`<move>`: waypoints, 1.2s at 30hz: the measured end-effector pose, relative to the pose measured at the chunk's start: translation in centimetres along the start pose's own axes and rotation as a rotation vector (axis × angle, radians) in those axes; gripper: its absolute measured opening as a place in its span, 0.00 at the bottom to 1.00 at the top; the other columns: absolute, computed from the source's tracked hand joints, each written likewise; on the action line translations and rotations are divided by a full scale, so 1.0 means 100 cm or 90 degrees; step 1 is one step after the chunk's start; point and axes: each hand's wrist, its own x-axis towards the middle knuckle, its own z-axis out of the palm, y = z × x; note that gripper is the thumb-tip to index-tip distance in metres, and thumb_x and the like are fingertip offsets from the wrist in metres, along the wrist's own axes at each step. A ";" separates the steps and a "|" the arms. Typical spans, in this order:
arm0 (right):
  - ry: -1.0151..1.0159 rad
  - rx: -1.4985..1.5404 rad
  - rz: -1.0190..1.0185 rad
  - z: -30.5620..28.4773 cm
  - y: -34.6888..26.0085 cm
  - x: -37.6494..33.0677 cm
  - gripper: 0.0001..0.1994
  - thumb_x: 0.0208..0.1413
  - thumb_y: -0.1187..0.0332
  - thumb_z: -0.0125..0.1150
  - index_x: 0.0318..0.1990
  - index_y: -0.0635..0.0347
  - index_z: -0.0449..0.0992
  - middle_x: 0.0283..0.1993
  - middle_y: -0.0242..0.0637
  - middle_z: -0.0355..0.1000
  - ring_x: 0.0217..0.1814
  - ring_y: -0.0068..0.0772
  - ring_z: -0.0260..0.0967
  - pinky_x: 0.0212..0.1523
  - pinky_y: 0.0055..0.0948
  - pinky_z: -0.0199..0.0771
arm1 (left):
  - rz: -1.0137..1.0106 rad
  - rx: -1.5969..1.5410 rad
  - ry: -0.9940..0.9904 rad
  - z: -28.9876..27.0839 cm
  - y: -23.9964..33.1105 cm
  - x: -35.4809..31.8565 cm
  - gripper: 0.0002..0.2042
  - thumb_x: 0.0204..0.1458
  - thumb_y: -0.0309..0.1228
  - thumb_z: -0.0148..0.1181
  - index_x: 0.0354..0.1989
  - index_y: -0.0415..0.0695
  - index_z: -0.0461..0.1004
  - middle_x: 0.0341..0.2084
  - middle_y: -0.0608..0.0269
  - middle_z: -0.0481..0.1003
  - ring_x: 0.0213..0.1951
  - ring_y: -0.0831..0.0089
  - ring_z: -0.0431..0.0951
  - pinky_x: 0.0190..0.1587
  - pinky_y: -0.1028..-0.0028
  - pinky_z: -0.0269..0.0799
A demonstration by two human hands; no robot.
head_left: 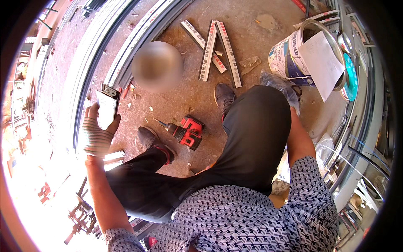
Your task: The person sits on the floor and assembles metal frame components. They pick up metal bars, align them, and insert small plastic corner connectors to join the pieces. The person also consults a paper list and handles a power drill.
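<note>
My left hand (97,133), in a striped work glove, grips the end of a pale aluminium profile (108,105) with a dark hollow end, fingers on one side and thumb on the other. Beyond my raised knee, my right forearm (300,136) reaches to a clear plastic bag (282,83) beside a large printed bucket (286,59). The bag and knee hide my right hand's fingers, so what they hold cannot be made out. Between my feet, a red cordless drill (188,132) lies on the floor, its bit pointing left.
Several short cut profile strips (226,52) lie crossed on the floor ahead. Long profiles (140,35) run along the left. A white sheet (322,63) and a teal disc (350,77) are at the bucket. More bars and bags crowd the right side. Glare washes out the lower left.
</note>
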 end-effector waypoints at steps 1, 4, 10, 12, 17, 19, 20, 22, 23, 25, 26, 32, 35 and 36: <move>0.000 -0.002 0.001 -0.003 0.000 -0.001 0.31 0.61 0.49 0.52 0.65 0.61 0.70 0.56 0.48 0.77 0.59 0.50 0.75 0.58 0.39 0.73 | 0.003 0.000 0.001 0.001 0.001 0.000 0.27 0.43 0.28 0.77 0.50 0.34 0.70 0.36 0.57 0.70 0.39 0.64 0.70 0.46 0.67 0.69; 0.007 0.006 0.008 -0.010 -0.003 -0.011 0.31 0.60 0.49 0.53 0.65 0.61 0.70 0.55 0.48 0.78 0.59 0.50 0.76 0.58 0.39 0.73 | 0.007 0.004 0.006 0.002 0.000 0.000 0.27 0.43 0.28 0.77 0.49 0.34 0.70 0.36 0.57 0.70 0.39 0.64 0.70 0.46 0.66 0.69; 0.015 0.037 0.010 -0.035 -0.029 -0.034 0.31 0.60 0.50 0.54 0.65 0.62 0.70 0.54 0.49 0.79 0.58 0.50 0.77 0.57 0.39 0.74 | -0.003 0.011 0.000 -0.001 -0.006 -0.003 0.28 0.44 0.29 0.76 0.55 0.38 0.72 0.40 0.54 0.75 0.42 0.59 0.75 0.48 0.63 0.72; 0.015 0.048 0.012 -0.042 -0.038 -0.044 0.31 0.59 0.50 0.55 0.65 0.62 0.70 0.54 0.50 0.79 0.57 0.50 0.77 0.57 0.39 0.74 | -0.012 0.022 0.009 -0.002 -0.006 -0.005 0.28 0.44 0.29 0.76 0.54 0.37 0.71 0.40 0.54 0.74 0.43 0.60 0.75 0.49 0.63 0.72; -0.010 -0.006 0.001 -0.032 0.001 -0.008 0.29 0.57 0.47 0.55 0.54 0.65 0.78 0.54 0.54 0.78 0.59 0.55 0.75 0.58 0.43 0.74 | 0.008 0.006 0.014 0.011 -0.013 0.000 0.29 0.44 0.28 0.77 0.55 0.35 0.70 0.40 0.55 0.74 0.43 0.63 0.74 0.49 0.65 0.72; 0.007 -0.005 -0.019 -0.030 0.009 -0.004 0.28 0.56 0.48 0.56 0.53 0.66 0.79 0.54 0.55 0.77 0.59 0.56 0.75 0.59 0.43 0.73 | 0.013 0.003 0.019 0.015 -0.015 -0.001 0.29 0.44 0.28 0.77 0.55 0.35 0.70 0.40 0.55 0.73 0.43 0.64 0.74 0.49 0.66 0.72; 0.010 -0.006 -0.037 -0.026 0.000 -0.006 0.28 0.56 0.50 0.57 0.54 0.66 0.78 0.55 0.55 0.77 0.59 0.56 0.75 0.59 0.43 0.73 | 0.009 0.012 0.024 0.013 -0.016 -0.003 0.29 0.44 0.28 0.77 0.55 0.35 0.70 0.40 0.55 0.73 0.43 0.64 0.74 0.50 0.66 0.72; 0.043 0.044 -0.106 -0.019 -0.023 -0.017 0.27 0.56 0.54 0.58 0.57 0.65 0.75 0.56 0.54 0.76 0.60 0.55 0.74 0.60 0.41 0.72 | 0.006 0.022 0.030 0.005 -0.016 -0.008 0.29 0.44 0.28 0.77 0.55 0.35 0.70 0.40 0.55 0.73 0.43 0.64 0.74 0.49 0.66 0.72; 0.078 0.091 -0.150 -0.017 -0.024 -0.019 0.27 0.57 0.55 0.58 0.59 0.65 0.74 0.57 0.54 0.76 0.61 0.54 0.74 0.61 0.40 0.71 | 0.007 0.021 0.032 0.004 -0.016 -0.008 0.29 0.44 0.28 0.77 0.55 0.35 0.70 0.40 0.55 0.73 0.42 0.63 0.74 0.49 0.66 0.72; 0.083 0.090 -0.118 -0.008 -0.034 -0.017 0.28 0.57 0.58 0.58 0.63 0.62 0.69 0.60 0.52 0.74 0.63 0.51 0.73 0.62 0.39 0.70 | 0.004 0.037 0.023 -0.002 -0.014 -0.010 0.29 0.43 0.28 0.77 0.54 0.36 0.71 0.40 0.54 0.74 0.42 0.62 0.74 0.48 0.65 0.72; 0.088 0.089 -0.099 -0.002 -0.032 -0.012 0.29 0.57 0.59 0.58 0.65 0.60 0.67 0.61 0.52 0.74 0.63 0.49 0.72 0.63 0.38 0.69 | 0.005 0.042 0.017 -0.003 -0.012 -0.008 0.29 0.43 0.28 0.77 0.54 0.36 0.71 0.40 0.54 0.74 0.42 0.62 0.74 0.48 0.65 0.72; 0.062 0.067 -0.034 0.021 -0.011 0.016 0.23 0.56 0.56 0.61 0.55 0.61 0.73 0.53 0.50 0.77 0.54 0.49 0.75 0.55 0.40 0.72 | -0.019 0.008 -0.003 0.002 -0.011 -0.004 0.27 0.43 0.29 0.77 0.52 0.36 0.72 0.38 0.56 0.73 0.41 0.62 0.73 0.47 0.65 0.71; 0.077 0.096 -0.038 0.011 -0.016 0.009 0.21 0.57 0.54 0.61 0.49 0.62 0.78 0.46 0.48 0.79 0.47 0.47 0.77 0.52 0.41 0.73 | 0.014 -0.005 0.009 0.001 -0.006 0.000 0.27 0.43 0.29 0.77 0.52 0.38 0.73 0.37 0.57 0.74 0.40 0.64 0.73 0.47 0.66 0.71; 0.048 0.080 -0.034 0.006 -0.018 0.006 0.20 0.57 0.55 0.61 0.49 0.61 0.78 0.45 0.48 0.79 0.47 0.47 0.77 0.52 0.41 0.73 | 0.017 0.001 0.010 0.001 -0.004 0.000 0.27 0.43 0.29 0.77 0.53 0.38 0.73 0.37 0.56 0.74 0.40 0.63 0.73 0.47 0.66 0.71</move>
